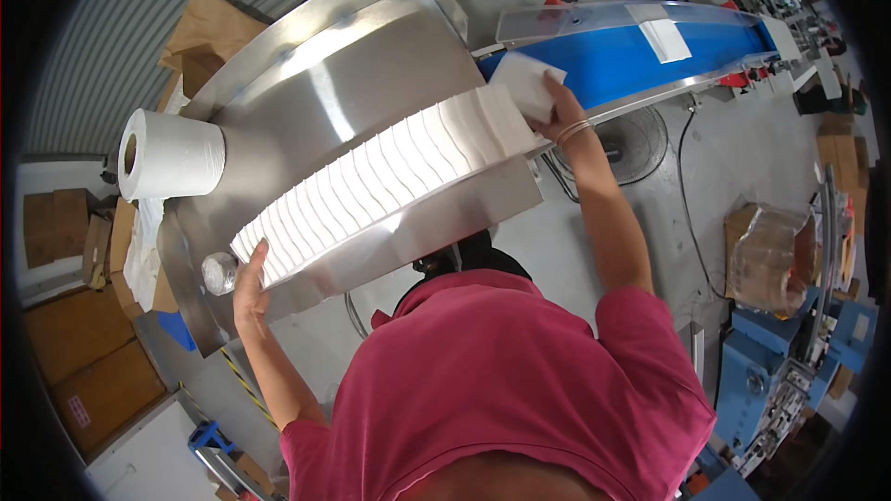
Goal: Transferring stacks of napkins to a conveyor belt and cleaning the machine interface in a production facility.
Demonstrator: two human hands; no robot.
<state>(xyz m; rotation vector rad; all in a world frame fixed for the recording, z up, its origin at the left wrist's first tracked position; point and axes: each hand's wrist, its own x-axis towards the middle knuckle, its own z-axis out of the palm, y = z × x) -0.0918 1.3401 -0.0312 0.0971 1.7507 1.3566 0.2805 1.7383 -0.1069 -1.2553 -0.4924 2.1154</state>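
Observation:
A long row of white folded tissue packs [371, 176] stands pressed together on a stainless steel table [297, 111], slanting from near left to far right. My left hand [249, 288] is closed on the row's left end, its thumb along the near face and its other fingers mostly hidden. At the other end, my right hand [564, 111] grips a white tissue pack [522, 82], tilted against the row where the table meets a blue conveyor belt [603, 65]. Farther along the belt lies another white pack [665, 41].
A large white roll [176, 156] rests at the table's left, with a clear crumpled ball [219, 273] near the corner. Clear guards [557, 23] edge the conveyor. A floor fan [636, 144] stands beneath it. Cardboard boxes [79, 315] are at far left; blue machinery [761, 362] is at right.

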